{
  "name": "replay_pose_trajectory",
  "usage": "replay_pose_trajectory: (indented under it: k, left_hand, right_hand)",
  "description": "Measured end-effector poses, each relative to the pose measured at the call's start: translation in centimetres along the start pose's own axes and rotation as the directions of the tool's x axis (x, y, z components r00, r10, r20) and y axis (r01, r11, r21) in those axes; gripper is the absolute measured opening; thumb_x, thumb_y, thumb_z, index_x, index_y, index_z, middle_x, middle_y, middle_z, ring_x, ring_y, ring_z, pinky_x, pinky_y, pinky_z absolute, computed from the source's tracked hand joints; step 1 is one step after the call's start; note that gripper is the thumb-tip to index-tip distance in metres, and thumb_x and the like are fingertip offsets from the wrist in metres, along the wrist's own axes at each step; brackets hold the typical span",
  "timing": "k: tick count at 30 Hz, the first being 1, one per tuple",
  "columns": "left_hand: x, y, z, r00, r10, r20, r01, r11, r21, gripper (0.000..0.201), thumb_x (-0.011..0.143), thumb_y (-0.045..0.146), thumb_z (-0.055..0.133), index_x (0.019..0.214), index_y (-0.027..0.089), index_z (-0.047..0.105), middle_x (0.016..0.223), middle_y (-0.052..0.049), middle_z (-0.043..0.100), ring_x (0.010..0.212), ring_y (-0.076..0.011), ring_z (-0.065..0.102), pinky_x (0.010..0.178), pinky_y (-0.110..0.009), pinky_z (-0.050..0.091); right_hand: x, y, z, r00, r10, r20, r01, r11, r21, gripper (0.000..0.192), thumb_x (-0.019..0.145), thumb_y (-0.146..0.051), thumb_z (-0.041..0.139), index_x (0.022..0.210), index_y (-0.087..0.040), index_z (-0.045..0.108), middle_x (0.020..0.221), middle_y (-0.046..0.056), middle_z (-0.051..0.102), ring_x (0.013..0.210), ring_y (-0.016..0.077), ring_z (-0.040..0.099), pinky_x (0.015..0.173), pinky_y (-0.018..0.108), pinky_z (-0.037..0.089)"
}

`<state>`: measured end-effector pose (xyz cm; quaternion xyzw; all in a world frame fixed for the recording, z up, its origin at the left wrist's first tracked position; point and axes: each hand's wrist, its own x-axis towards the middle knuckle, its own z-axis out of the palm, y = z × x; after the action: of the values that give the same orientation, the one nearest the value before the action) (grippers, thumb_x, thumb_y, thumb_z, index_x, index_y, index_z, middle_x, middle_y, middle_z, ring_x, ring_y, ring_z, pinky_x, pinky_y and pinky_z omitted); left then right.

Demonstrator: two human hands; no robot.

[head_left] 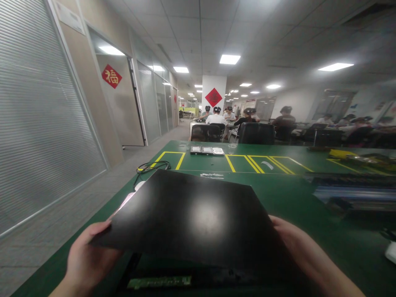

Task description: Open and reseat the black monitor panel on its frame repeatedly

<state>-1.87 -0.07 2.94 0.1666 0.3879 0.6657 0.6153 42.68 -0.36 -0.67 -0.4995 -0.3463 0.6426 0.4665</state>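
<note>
A large black screen panel (173,210), flat and reflecting a ceiling light, is held tilted above the green table. My left hand (93,251) grips its left edge, thumb at the edge and fingers underneath. On the right edge, my right hand (291,235) is closed round the panel, most of its fingers hidden behind it. Below the panel's near edge lies a black frame (130,268) with a green circuit board strip (159,282). Past the panel's left side, a pinkish-white thing and a black cable (159,163) show in part.
The green table (266,198) bears yellow tape outlines. Small trays (207,151) stand near its far edge, with small white strips (212,176) nearer. Blurred long dark and bluish parts (343,194) lie at right, a white object (391,251) nearer. People sit at tables beyond.
</note>
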Motion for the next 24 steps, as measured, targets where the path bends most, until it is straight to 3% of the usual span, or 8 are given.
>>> replay_pose_trajectory:
  k: [2, 4, 8, 13, 18, 22, 24]
  left_hand:
    - [-0.1, 0.2, -0.1, 0.998, -0.01, 0.055, 0.011, 1.0, -0.018, 0.056, 0.071, 0.022, 0.06, 0.125, 0.031, 0.068, 0.058, 0.002, 0.075, 0.066, -0.034, 0.074, 0.061, -0.047, 0.063]
    - [-0.2, 0.3, 0.2, 0.999, -0.01, 0.045, 0.012, 0.999, -0.035, 0.059, 0.071, 0.023, 0.06, 0.128, 0.032, 0.066, 0.064, 0.002, 0.078, 0.071, -0.0348, 0.074, 0.059, -0.046, 0.063]
    - [-0.5, 0.1, 1.0, 1.0, 0.003, -0.005, -0.003, 1.0, -0.021, 0.067, 0.067, 0.02, 0.058, 0.133, 0.03, 0.064, 0.084, 0.0, 0.083, 0.093, -0.0367, 0.074, 0.069, -0.046, 0.064]
    - [-0.1, -1.0, 0.8, 1.0, 0.014, 0.012, -0.014, 1.0, 0.007, 0.075, 0.061, 0.016, 0.061, 0.135, 0.029, 0.06, 0.1, -0.002, 0.082, 0.093, -0.0355, 0.075, 0.077, -0.045, 0.063]
    - [0.4, -1.6, 0.1, 0.995, 0.041, 0.087, -0.044, 0.998, 0.033, 0.083, 0.057, 0.01, 0.063, 0.136, 0.03, 0.058, 0.104, -0.002, 0.081, 0.092, -0.0336, 0.075, 0.08, -0.043, 0.062]
    - [0.2, -1.6, 0.5, 0.999, 0.04, 0.023, -0.041, 0.997, 0.059, 0.081, 0.054, 0.012, 0.062, 0.132, 0.03, 0.061, 0.102, -0.003, 0.081, 0.09, -0.0344, 0.075, 0.075, -0.043, 0.062]
    - [0.0, -1.6, 0.9, 0.999, 0.042, -0.017, -0.041, 0.995, 0.087, 0.076, 0.052, 0.013, 0.061, 0.126, 0.028, 0.065, 0.101, -0.003, 0.081, 0.087, -0.0342, 0.075, 0.07, -0.042, 0.062]
  right_hand:
    - [0.4, 0.1, -0.7, 1.0, 0.006, -0.008, -0.006, 1.0, 0.003, 0.051, 0.072, -0.033, 0.069, 0.12, -0.019, 0.067, 0.12, 0.012, 0.074, 0.11, 0.0292, 0.069, 0.088, 0.038, 0.055]
    - [0.7, 0.3, -1.4, 0.998, 0.002, -0.063, -0.002, 1.0, -0.004, 0.06, 0.074, -0.032, 0.071, 0.131, -0.017, 0.058, 0.117, 0.014, 0.074, 0.103, 0.0281, 0.071, 0.082, 0.037, 0.056]
    - [0.9, 0.3, -1.9, 0.982, -0.036, -0.187, 0.032, 0.999, -0.023, 0.074, 0.076, -0.032, 0.071, 0.143, -0.017, 0.043, 0.107, 0.014, 0.077, 0.091, 0.0256, 0.074, 0.077, 0.035, 0.055]
    - [1.0, 0.1, -1.9, 0.952, -0.086, -0.293, 0.049, 0.99, -0.13, 0.068, 0.076, -0.035, 0.068, 0.139, -0.019, 0.048, 0.102, 0.012, 0.078, 0.088, 0.0228, 0.073, 0.071, 0.031, 0.053]
    - [1.4, 0.3, -2.1, 0.93, -0.143, -0.339, 0.062, 0.969, -0.239, 0.063, 0.072, -0.038, 0.068, 0.131, -0.018, 0.056, 0.094, 0.009, 0.079, 0.07, 0.0169, 0.066, 0.053, 0.024, 0.044]
    - [1.6, 0.4, -2.0, 0.926, -0.145, -0.35, 0.067, 0.972, -0.224, 0.064, 0.068, -0.041, 0.07, 0.127, -0.018, 0.057, 0.09, 0.011, 0.079, 0.053, 0.0136, 0.054, 0.043, 0.023, 0.033]
    - [1.6, 0.4, -1.9, 0.921, -0.136, -0.364, 0.059, 0.975, -0.214, 0.061, 0.067, -0.042, 0.07, 0.122, -0.018, 0.06, 0.091, 0.012, 0.079, 0.053, 0.015, 0.055, 0.042, 0.024, 0.033]
